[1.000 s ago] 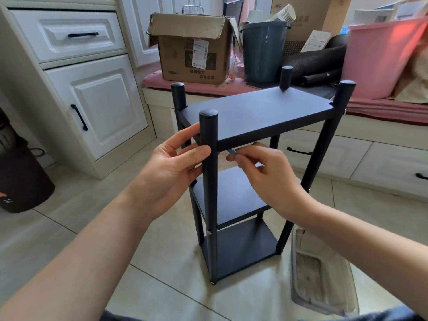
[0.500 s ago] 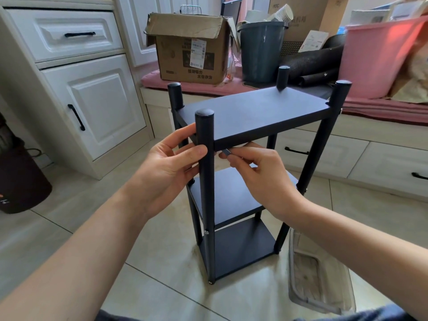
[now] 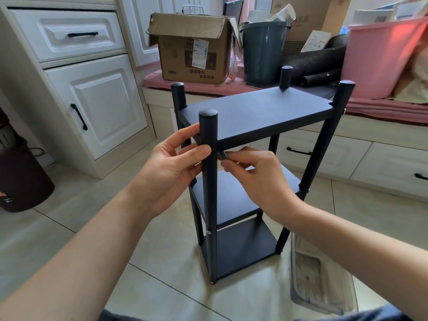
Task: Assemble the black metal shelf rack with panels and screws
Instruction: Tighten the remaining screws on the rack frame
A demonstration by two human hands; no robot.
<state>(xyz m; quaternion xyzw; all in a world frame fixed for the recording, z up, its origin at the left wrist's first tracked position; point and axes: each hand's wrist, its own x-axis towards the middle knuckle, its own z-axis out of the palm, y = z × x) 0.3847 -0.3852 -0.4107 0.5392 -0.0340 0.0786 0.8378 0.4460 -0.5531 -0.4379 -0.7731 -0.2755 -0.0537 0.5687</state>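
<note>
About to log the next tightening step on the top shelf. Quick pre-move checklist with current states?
1. Left hand steadies the near post: ok, fingers wrapped round it.
2. Right hand holds the tool: ok, pinched just under the top shelf.
3. Tool seated in a screw: cannot tell, the tip is hidden behind the post.
4. Rack upright with feet on the floor: ok.
5. Lower screw in the near post: ok, its head shows.
6. Top shelf level: cannot tell, wide-angle view.

Small tool [image 3: 224, 155] tip hidden behind post [image 3: 208, 144]; tray [image 3: 324, 286] cut off
</note>
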